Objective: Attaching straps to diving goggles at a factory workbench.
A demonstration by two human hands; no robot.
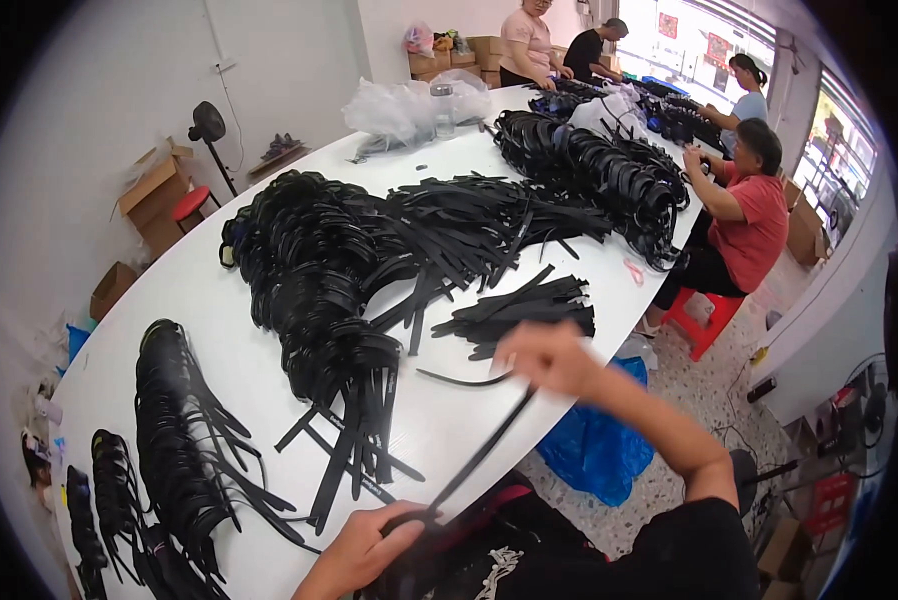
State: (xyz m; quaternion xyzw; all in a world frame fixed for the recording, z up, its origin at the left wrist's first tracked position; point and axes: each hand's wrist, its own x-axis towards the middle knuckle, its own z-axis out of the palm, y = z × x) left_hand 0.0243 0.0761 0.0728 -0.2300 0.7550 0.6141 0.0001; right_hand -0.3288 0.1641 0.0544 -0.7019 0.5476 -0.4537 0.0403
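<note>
A black strap (482, 446) runs taut and slanting between my two hands at the near edge of the white table (204, 292). My left hand (366, 548) is closed around its lower part, where a loop of black material shows by the fingers. Higher up and to the right, my right hand (551, 360) is blurred by motion, its fingers pinched at the strap's upper end; a thin curved tail sticks out to their left. Just beyond it lies a stack of flat black straps (529, 310). A long heap of looped black straps (314, 265) fills the table's middle.
More looped-strap bundles lie at left (174, 430) and far right (589, 165). Pink scissors (634, 272) rest near the right edge. A blue plastic bag (604, 450) is on the floor. Several people work along the table, one on a red stool (704, 322). Clear bags (394, 115) sit behind.
</note>
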